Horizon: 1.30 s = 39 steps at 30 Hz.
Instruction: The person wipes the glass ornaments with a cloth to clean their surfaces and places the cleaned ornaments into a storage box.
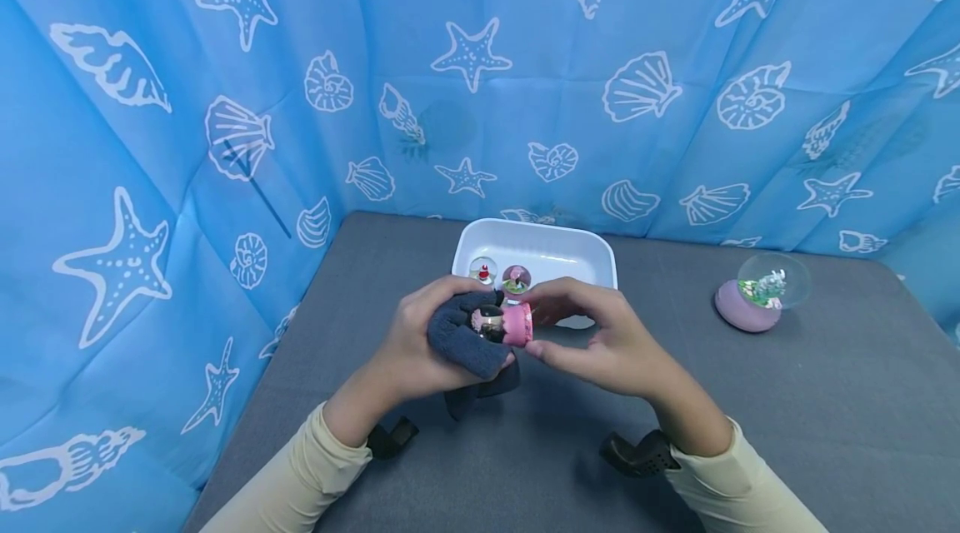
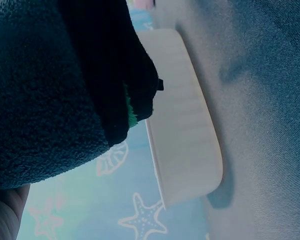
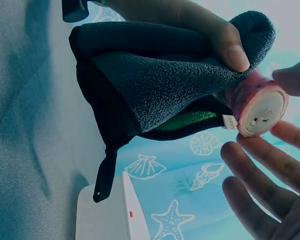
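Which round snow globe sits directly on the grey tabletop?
The pink-based globe, far right; two others sit in the white rectangular tray; the left hand and right hand hold the fourth.

Right grip (image 3: 280,197) pinches pink base (image 3: 262,114); left grip (image 3: 202,21) holds cloth (image 3: 160,87).

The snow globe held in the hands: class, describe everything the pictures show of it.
The small snow globe has a rounded, clear-looking dome and a glossy pink base with a decorated rim; its round, whitish underside bears small dark marks. It is tipped on its side, its dome nestled in a dark grey cloth that the left hand grips. The right hand pinches its base. What the dome contains is too small to tell.
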### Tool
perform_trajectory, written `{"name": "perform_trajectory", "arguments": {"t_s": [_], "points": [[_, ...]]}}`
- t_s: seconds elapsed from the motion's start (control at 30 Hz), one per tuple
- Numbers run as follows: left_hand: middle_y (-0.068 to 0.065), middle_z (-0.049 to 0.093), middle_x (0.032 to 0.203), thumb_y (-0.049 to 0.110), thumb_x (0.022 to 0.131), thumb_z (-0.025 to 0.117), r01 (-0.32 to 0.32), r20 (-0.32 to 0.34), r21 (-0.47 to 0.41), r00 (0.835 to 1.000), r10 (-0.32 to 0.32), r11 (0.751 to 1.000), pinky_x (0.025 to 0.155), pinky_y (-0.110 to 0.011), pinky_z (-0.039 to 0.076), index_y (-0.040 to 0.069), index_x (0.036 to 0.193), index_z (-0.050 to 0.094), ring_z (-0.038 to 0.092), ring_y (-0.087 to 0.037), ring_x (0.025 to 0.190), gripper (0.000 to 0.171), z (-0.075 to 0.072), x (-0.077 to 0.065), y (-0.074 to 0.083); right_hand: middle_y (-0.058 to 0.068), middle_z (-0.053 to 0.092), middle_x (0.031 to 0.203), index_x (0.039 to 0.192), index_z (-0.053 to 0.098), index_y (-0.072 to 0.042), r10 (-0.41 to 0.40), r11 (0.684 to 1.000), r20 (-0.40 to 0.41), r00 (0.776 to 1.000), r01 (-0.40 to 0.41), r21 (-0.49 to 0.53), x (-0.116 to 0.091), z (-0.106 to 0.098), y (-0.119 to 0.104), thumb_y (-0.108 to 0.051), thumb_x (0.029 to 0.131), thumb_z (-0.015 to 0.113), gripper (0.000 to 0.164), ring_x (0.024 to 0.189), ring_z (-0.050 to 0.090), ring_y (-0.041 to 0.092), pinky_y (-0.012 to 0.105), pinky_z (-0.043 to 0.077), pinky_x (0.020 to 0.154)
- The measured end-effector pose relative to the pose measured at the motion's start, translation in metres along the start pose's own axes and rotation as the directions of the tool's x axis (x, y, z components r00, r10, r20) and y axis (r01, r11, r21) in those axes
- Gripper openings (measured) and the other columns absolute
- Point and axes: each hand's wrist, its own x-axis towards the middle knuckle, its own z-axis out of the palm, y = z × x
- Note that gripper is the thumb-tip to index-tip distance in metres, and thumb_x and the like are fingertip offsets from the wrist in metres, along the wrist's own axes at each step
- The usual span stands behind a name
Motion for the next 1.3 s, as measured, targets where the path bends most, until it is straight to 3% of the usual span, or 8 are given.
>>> {"name": "perform_trajectory", "arguments": {"t_s": [0.23, 0.4, 0.63, 0.93, 1.13, 1.3], "points": [[-0.009, 0.073, 0.119, 0.023, 0.07, 0.1, -0.009, 0.015, -0.005, 1.0, 0.009, 1.0, 0.098, -0.037, 0.061, 0.007, 0.129, 0.064, 0.073, -0.022, 0.11, 0.071, 0.0014, -0.0006, -0.0009, -0.001, 0.077, 0.108, 0.13, 0.069, -0.009, 0.105, 0.994, 0.019, 0.994, -0.104, -0.045, -0.0013, 0.0022, 0.0004, 0.002, 0.092, 0.069, 0.04, 0.092, 0.073, 0.012, 0.033, 0.063, 0.08], [-0.008, 0.073, 0.118, 0.024, 0.07, 0.1, -0.012, 0.004, -0.013, 1.0, 0.012, 1.0, 0.098, -0.035, 0.06, 0.007, 0.128, 0.065, 0.072, -0.021, 0.11, 0.07, 0.0012, -0.0009, -0.0015, -0.001, 0.076, 0.113, 0.134, 0.067, -0.01, 0.125, 0.992, 0.043, 0.991, -0.123, -0.034, -0.001, 0.0023, 0.0008, -0.001, 0.093, 0.069, 0.042, 0.095, 0.074, 0.013, 0.034, 0.063, 0.082], [-0.009, 0.074, 0.117, 0.023, 0.069, 0.101, -0.01, -0.007, -0.011, 1.0, 0.01, 1.0, 0.098, -0.037, 0.06, 0.006, 0.127, 0.065, 0.073, -0.023, 0.109, 0.07, 0.0002, -0.0008, -0.0021, 0.007, 0.069, 0.135, 0.139, 0.063, -0.009, 0.077, 0.997, 0.069, 0.995, -0.079, 0.018, 0.0002, 0.0007, -0.0004, -0.002, 0.082, 0.086, 0.062, 0.108, 0.074, 0.019, 0.039, 0.064, 0.088], [-0.01, 0.073, 0.119, 0.022, 0.07, 0.1, -0.002, -0.003, -0.019, 1.0, 0.002, 1.0, 0.1, -0.037, 0.06, 0.006, 0.128, 0.065, 0.073, -0.024, 0.111, 0.07, 0.0001, -0.0005, -0.0016, 0.007, 0.073, 0.122, 0.128, 0.068, -0.008, -0.01, 1.0, 0.033, 0.999, 0.009, 0.021, 0.0017, 0.0016, 0.0009, 0.007, 0.077, 0.087, 0.057, 0.103, 0.073, 0.016, 0.035, 0.065, 0.086], [-0.01, 0.073, 0.118, 0.023, 0.071, 0.1, -0.006, -0.001, -0.019, 1.0, 0.006, 1.0, 0.1, -0.037, 0.06, 0.006, 0.128, 0.065, 0.073, -0.024, 0.111, 0.069, 0.0009, -0.0006, -0.0016, 0.008, 0.074, 0.121, 0.13, 0.068, -0.006, 0.01, 1.0, 0.041, 0.999, -0.01, 0.01, 0.0006, 0.0004, 0.0009, 0.006, 0.081, 0.084, 0.053, 0.092, 0.076, 0.015, 0.033, 0.065, 0.082], [-0.008, 0.073, 0.118, 0.027, 0.072, 0.099, -0.003, 0.0, -0.023, 1.0, 0.003, 1.0, 0.1, -0.037, 0.06, 0.007, 0.128, 0.064, 0.072, -0.022, 0.111, 0.069, 0.0011, -0.0002, -0.0012, 0.008, 0.074, 0.124, 0.134, 0.065, -0.005, 0.074, 0.997, 0.036, 0.997, -0.074, -0.006, -0.0002, 0.0009, -0.0011, 0.005, 0.09, 0.075, 0.046, 0.092, 0.076, 0.013, 0.033, 0.064, 0.084]]}}
